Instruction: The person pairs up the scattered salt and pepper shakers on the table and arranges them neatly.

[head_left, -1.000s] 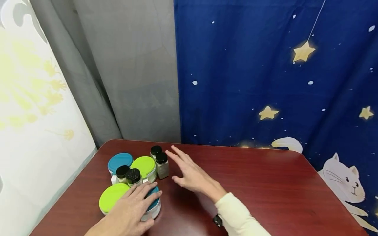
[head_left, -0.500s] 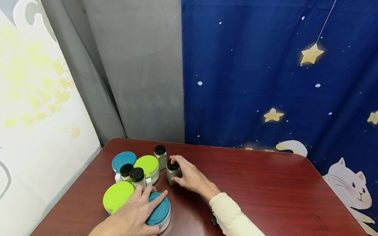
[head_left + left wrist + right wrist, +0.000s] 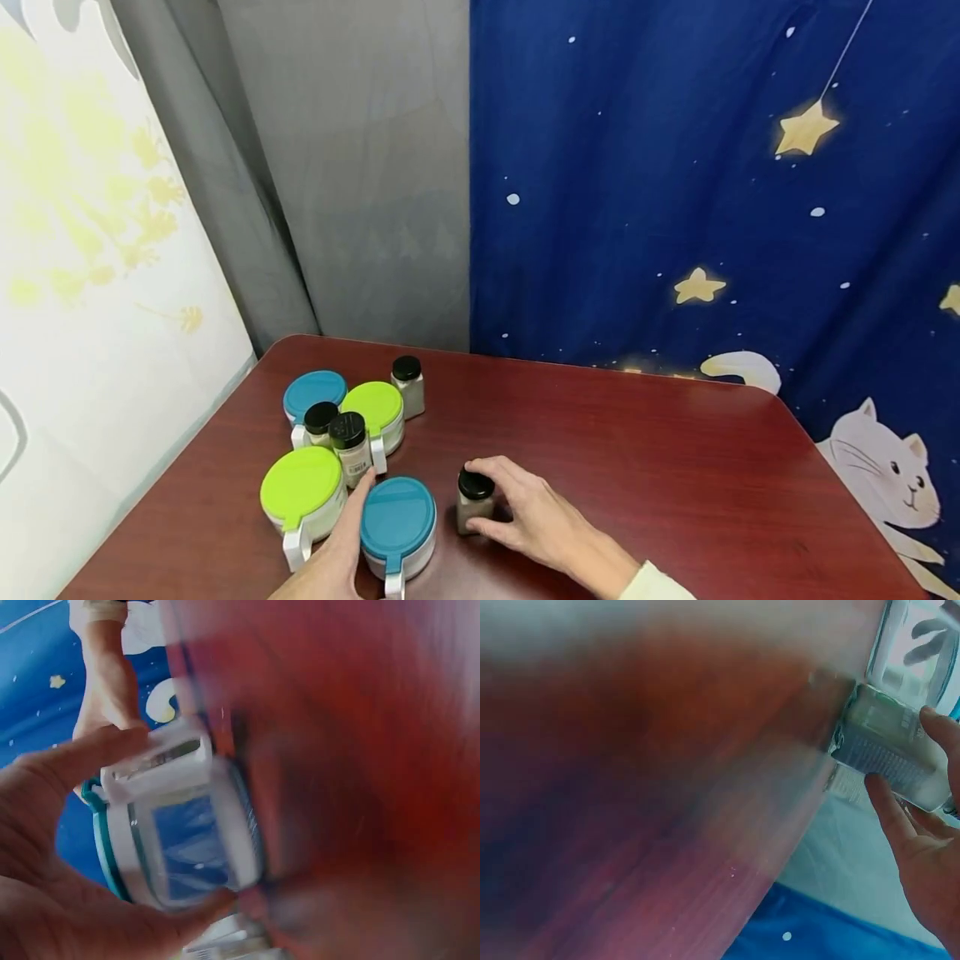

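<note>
My left hand [image 3: 336, 546] grips a round clear jar with a blue lid [image 3: 397, 518] and a white handle. In the left wrist view the thumb and a finger span this jar [image 3: 184, 840], which stands upright near the front of the table. To its right, my right hand [image 3: 543, 517] holds a small squarish spice bottle [image 3: 471, 510] by its black cap and side. The right wrist view shows this bottle [image 3: 889, 735] between thumb and fingers, with pale grey-brown contents and printed text.
Left of my hands stand two green-lidded jars [image 3: 302, 483] [image 3: 372, 406] and another blue-lidded jar [image 3: 315, 393]. Two black-capped bottles [image 3: 352, 450] [image 3: 318, 418] sit among them, and a third bottle [image 3: 408, 390] stands behind. The reddish-brown table [image 3: 660, 467] ends at a blue curtain [image 3: 600, 167].
My right hand has taken hold of the spice bottle and brought it away from the back bottle, nearer to me. My left hand has shifted from over the blue-lidded jar to its left side.
</note>
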A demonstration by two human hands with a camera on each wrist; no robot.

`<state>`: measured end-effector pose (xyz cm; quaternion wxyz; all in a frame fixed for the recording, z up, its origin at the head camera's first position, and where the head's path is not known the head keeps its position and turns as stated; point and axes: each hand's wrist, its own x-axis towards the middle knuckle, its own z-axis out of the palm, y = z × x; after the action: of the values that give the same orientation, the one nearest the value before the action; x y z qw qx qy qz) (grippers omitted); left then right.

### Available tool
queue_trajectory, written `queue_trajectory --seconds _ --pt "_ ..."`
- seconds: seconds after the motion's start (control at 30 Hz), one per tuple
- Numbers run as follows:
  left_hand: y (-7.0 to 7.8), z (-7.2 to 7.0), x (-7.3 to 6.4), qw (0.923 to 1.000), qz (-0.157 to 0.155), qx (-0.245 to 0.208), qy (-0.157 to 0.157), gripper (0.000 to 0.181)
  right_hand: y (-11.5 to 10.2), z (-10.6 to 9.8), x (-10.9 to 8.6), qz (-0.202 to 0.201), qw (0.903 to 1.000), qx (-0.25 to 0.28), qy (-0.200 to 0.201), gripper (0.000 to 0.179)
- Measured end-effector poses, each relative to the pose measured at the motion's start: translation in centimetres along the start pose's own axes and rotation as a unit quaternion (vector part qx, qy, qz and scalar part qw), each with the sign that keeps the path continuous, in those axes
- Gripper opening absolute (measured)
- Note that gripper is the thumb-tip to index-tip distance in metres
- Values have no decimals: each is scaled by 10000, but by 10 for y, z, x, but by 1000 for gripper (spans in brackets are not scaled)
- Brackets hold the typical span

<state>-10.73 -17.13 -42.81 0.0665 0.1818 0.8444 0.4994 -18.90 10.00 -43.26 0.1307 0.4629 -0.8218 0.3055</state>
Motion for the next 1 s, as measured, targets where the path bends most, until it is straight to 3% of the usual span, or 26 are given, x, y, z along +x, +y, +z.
queue_trajectory --seconds 0.03,0.1,0.13,0.2,0.37,0.43,0.53,0.6,0.83,1.0 --pt "0 -1 0 9998 -140 -108 17 117 -3 -2 -1 67 9999 63 -64 61" --pt "-7 -5 -4 9997 127 210 4 116 -8 -4 -1 118 9996 244 -108 61" --pt "-8 -5 -4 9999 8 139 9 113 -11 -4 -1 160 9990 398 -118 61" --pt "-12 -3 -3 9993 -186 -296 -103 109 -15 -2 -2 173 9968 783 -78 61" --pt "-23 3 2 9956 97 -899 -236 104 -32 2 -6 358 9836 1766 37 61" --pt "-22 5 4 9965 8 -824 -143 104 -39 -3 -5 410 9801 1935 149 61" --pt "-14 9 7 9960 -500 -735 74 99 -47 -11 -1 372 9797 1914 459 63" --pt "-8 11 11 9959 -617 -654 137 98 -49 -16 -1 315 9790 1899 668 62" --pt "5 19 22 9978 -552 268 260 101 -44 -26 -12 451 9654 2417 867 57" --pt "17 29 31 9966 -472 582 334 105 -40 -40 -19 642 9655 2406 759 56"
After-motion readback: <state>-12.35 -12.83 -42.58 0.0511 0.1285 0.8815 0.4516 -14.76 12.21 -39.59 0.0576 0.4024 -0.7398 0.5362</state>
